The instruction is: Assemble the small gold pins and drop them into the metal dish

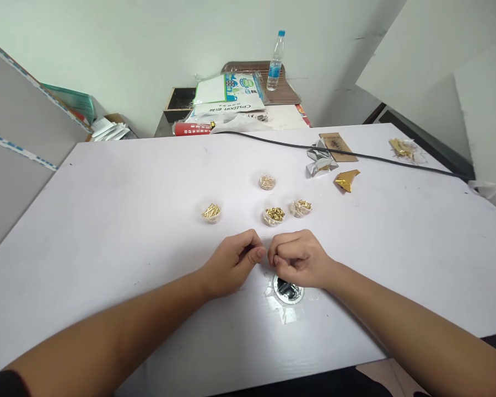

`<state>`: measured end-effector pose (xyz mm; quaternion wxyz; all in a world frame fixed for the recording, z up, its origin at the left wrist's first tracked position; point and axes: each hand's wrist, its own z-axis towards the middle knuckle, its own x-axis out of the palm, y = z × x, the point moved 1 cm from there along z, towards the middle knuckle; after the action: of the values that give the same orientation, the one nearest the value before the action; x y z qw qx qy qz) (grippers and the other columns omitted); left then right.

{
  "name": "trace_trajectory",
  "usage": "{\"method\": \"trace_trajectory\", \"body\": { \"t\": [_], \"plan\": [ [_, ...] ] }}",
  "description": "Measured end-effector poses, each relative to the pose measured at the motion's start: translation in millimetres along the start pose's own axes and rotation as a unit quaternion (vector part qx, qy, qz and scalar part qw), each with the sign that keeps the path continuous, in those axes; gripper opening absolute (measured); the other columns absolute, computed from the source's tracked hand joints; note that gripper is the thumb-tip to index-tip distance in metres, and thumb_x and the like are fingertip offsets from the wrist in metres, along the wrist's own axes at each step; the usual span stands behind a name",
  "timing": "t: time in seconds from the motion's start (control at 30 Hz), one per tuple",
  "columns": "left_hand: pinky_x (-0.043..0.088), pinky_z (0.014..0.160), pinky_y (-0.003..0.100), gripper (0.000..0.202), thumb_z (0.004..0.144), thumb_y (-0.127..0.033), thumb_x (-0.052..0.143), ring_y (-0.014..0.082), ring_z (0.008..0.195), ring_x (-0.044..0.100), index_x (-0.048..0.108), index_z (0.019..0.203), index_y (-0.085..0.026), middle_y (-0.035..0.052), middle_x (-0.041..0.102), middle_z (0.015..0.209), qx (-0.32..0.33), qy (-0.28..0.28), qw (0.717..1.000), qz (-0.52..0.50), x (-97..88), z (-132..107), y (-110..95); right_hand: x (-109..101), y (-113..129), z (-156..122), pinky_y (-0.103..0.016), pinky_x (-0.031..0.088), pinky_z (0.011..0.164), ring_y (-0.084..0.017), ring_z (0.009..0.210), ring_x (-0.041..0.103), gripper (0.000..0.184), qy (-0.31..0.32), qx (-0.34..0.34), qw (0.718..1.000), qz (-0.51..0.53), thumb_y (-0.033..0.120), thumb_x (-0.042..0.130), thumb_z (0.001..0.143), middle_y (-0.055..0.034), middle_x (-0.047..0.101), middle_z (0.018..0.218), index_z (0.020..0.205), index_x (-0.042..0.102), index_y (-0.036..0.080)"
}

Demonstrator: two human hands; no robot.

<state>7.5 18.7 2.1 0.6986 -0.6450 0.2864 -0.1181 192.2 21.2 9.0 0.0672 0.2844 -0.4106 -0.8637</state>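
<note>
My left hand (232,263) and my right hand (300,258) rest on the white table (119,220), fingertips pinched together and almost touching each other. Whatever they pinch is too small to make out. Just under my right hand sits a small round metal dish (288,291) with dark parts in it, on a bit of clear plastic. Beyond the hands stand several small clear cups of gold-coloured pins: one at the left (211,212), one in the middle (274,215), one to its right (300,208) and one farther back (267,181).
A black cable (355,155) crosses the far side of the table. Near it lie a silver foil bag (320,161), a gold foil scrap (347,180), a brown card (338,146) and a bag of gold parts (405,149). A water bottle (275,62) stands on a cluttered desk behind.
</note>
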Motion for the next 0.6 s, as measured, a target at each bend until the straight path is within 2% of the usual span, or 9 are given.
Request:
{"method": "trace_trajectory", "body": {
  "t": [0.17, 0.3, 0.4, 0.47, 0.6],
  "plan": [
    [0.03, 0.055, 0.023, 0.031, 0.095, -0.04, 0.045, 0.0087, 0.058, 0.032, 0.046, 0.076, -0.016, -0.0035, 0.041, 0.065, -0.008, -0.003, 1.0, -0.006, -0.2, 0.6, -0.6, 2.6, -6.9, -0.4, -0.017, 0.027, 0.043, -0.004, 0.046, 0.032, 0.028, 0.021, 0.061, 0.997, -0.045, 0.004, 0.049, 0.072, 0.0057, 0.037, 0.049, 0.055, 0.031, 0.017],
    [0.03, 0.055, 0.023, 0.031, 0.095, -0.04, 0.046, 0.0087, 0.059, 0.033, 0.046, 0.076, -0.016, -0.0037, 0.041, 0.064, -0.011, -0.008, 1.0, -0.017, -0.8, 1.4, 0.2, 0.8, -9.6, -2.1, -0.017, 0.027, 0.044, -0.004, 0.047, 0.032, 0.031, 0.053, 0.087, 0.994, -0.05, 0.006, 0.05, 0.076, 0.006, 0.034, 0.051, 0.057, 0.028, 0.018],
    [0.032, 0.055, 0.022, 0.031, 0.095, -0.038, 0.048, 0.0085, 0.058, 0.035, 0.045, 0.074, -0.016, -0.0037, 0.042, 0.063, -0.005, -0.01, 1.0, -0.028, -0.9, 2.1, -0.2, -1.8, -9.8, -2.9, -0.016, 0.034, 0.046, -0.006, 0.051, 0.043, 0.03, 0.084, 0.098, 0.992, 0.009, 0.004, 0.046, 0.078, 0.0046, 0.042, 0.053, 0.06, 0.028, 0.019],
    [0.038, 0.058, 0.022, 0.03, 0.096, -0.037, 0.048, 0.009, 0.06, 0.044, 0.045, 0.074, -0.017, -0.0021, 0.049, 0.066, 0.004, -0.002, 0.998, -0.061, 0.0, 2.9, -1.1, -2.9, -9.5, -3.0, -0.016, 0.039, 0.048, -0.006, 0.053, 0.049, 0.026, 0.096, 0.121, 0.987, 0.046, 0.002, 0.043, 0.081, 0.003, 0.052, 0.06, 0.064, 0.031, 0.019],
    [0.052, 0.075, 0.031, 0.03, 0.097, -0.04, 0.047, 0.014, 0.076, 0.062, 0.044, 0.078, -0.017, 0.003, 0.06, 0.079, 0.012, 0.029, 0.986, -0.167, 3.8, 4.2, -2.9, -2.5, -8.1, -3.1, -0.018, 0.049, 0.049, -0.008, 0.054, 0.058, 0.013, 0.089, 0.225, 0.966, 0.092, 0.008, 0.047, 0.087, 0.002, 0.064, 0.07, 0.091, 0.044, 0.02]
  ]
}}
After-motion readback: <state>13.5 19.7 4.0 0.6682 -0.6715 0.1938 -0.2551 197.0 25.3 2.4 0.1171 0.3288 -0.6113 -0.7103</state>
